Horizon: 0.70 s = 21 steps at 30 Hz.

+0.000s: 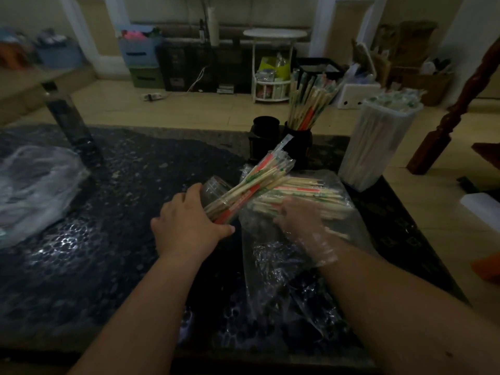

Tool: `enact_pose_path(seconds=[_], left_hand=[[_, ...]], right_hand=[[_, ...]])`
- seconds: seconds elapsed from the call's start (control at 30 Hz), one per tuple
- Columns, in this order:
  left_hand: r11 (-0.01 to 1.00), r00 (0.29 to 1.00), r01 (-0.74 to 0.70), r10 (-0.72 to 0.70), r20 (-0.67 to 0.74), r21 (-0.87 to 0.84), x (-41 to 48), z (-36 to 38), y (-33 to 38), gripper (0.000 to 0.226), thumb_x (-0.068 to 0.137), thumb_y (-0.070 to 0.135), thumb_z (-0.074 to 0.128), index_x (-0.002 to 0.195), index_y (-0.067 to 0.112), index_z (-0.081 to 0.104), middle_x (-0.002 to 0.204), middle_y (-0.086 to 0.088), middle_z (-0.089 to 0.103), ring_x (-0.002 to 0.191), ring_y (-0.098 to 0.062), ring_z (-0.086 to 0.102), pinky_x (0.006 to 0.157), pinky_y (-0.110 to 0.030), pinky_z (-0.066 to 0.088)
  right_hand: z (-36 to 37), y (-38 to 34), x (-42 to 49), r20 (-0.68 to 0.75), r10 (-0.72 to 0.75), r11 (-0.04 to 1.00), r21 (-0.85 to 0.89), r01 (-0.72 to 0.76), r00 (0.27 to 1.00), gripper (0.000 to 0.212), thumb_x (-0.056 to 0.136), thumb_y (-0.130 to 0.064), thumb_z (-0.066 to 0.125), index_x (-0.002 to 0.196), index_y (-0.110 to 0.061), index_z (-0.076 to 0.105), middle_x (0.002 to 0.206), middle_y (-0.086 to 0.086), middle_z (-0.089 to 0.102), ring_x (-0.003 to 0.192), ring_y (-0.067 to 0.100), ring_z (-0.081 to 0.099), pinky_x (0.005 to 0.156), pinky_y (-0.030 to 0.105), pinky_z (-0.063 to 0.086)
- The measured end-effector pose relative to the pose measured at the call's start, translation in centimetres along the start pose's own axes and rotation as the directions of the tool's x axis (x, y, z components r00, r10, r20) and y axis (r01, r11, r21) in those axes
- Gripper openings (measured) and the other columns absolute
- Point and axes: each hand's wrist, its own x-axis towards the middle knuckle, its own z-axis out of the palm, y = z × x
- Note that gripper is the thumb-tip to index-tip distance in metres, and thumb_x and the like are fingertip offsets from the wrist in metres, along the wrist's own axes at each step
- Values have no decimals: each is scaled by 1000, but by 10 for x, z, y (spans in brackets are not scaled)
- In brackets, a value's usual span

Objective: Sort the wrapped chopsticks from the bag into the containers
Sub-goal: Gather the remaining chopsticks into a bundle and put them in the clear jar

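Now your left hand (189, 220) grips the tilted clear jar (215, 188), part-filled with wrapped chopsticks (251, 185), just left of the bag (284, 266). Your gloved right hand (300, 220) rests on the pile (305, 196) inside the bag, its grip too blurred to tell. Beyond the bag, the black holder (297, 142) and white tub (376, 147) look full and the black cup (266, 128) looks empty, so plenty remains.

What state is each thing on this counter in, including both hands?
Clear jar: tilted, partly filled with wrapped chopsticks.
Left hand: grips the clear jar.
Right hand: gloved, fingers spread on loose chopsticks.
Plastic bag: open, lying flat under the loose chopsticks.
Black holder: upright, filled.
Second black holder: upright, nothing sticking out.
Tall container: upright, full.
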Motion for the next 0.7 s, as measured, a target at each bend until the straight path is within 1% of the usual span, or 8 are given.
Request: enact_pose_path(seconds=[0.07, 0.17, 0.27, 0.33, 0.4, 0.5, 0.6, 0.7], left_hand=[[1000, 1000, -5, 5, -3, -7, -1, -1, 1, 108, 60, 67, 79, 147, 31, 28, 139, -3, 47, 128, -28, 43, 101, -48, 37], [1000, 1000, -18, 18, -9, -10, -4, -1, 3, 107, 59, 67, 79, 147, 32, 28, 138, -3, 47, 127, -28, 44, 100, -47, 37], [1000, 1000, -26, 26, -10, -4, -5, -2, 3, 107, 60, 67, 78, 147, 32, 28, 139, -3, 47, 128, -28, 44, 100, -47, 37], [1000, 1000, -27, 27, -5, -3, -5, -3, 3, 107, 60, 67, 78, 147, 32, 27, 140, -3, 46, 128, -28, 43, 100, -47, 36], [1000, 1000, -29, 29, -4, -3, -6, -4, 4, 107, 60, 67, 78, 147, 32, 27, 140, -4, 46, 128, -28, 43, 100, -47, 37], [999, 999, -38, 38, -3, -4, -8, -4, 4, 107, 60, 66, 79, 148, 31, 27, 139, -4, 47, 128, -29, 44, 100, -48, 37], [999, 999, -42, 42, -3, -6, -9, -5, 3, 107, 60, 67, 78, 147, 31, 27, 139, -4, 47, 127, -29, 44, 100, -49, 37], [999, 999, -40, 41, 4, -12, -10, -5, 4, 108, 60, 67, 78, 148, 31, 26, 139, -4, 46, 128, -29, 43, 101, -49, 37]], right_hand=[[3, -2, 2, 16, -51, 997, -50, 52, 999, 29, 97, -28, 54, 123, -17, 62, 131, 8, 57, 120, 27, 52, 102, 37, 37], [3, -5, -1, 48, -121, 989, -74, 125, 991, 34, 96, -17, 52, 129, -15, 60, 137, 11, 54, 124, 29, 51, 104, 39, 40], [2, -7, -7, 39, -114, 992, -49, 116, 993, 39, 96, -11, 49, 133, -17, 57, 135, 10, 58, 121, 28, 56, 101, 38, 46], [2, -7, -12, 27, -111, 991, -71, 112, 993, 37, 96, -15, 52, 132, -19, 60, 127, 8, 64, 112, 27, 62, 93, 37, 50], [4, -7, -16, 1, -72, 995, -71, 72, 997, 33, 96, -18, 55, 127, -18, 63, 118, 6, 68, 105, 25, 66, 86, 34, 52], [11, -6, -24, -57, -21, 1000, 11, 21, 998, 32, 95, -23, 59, 126, -16, 62, 120, 7, 67, 108, 26, 64, 89, 36, 52], [12, -6, -34, -99, 5, 999, -33, -8, 995, 26, 98, -15, 49, 117, -15, 65, 113, 7, 67, 105, 26, 65, 87, 38, 52], [11, -6, -39, -74, 16, 995, -93, -23, 997, 19, 97, -14, 49, 107, -13, 65, 108, 6, 67, 102, 27, 65, 85, 39, 52]])
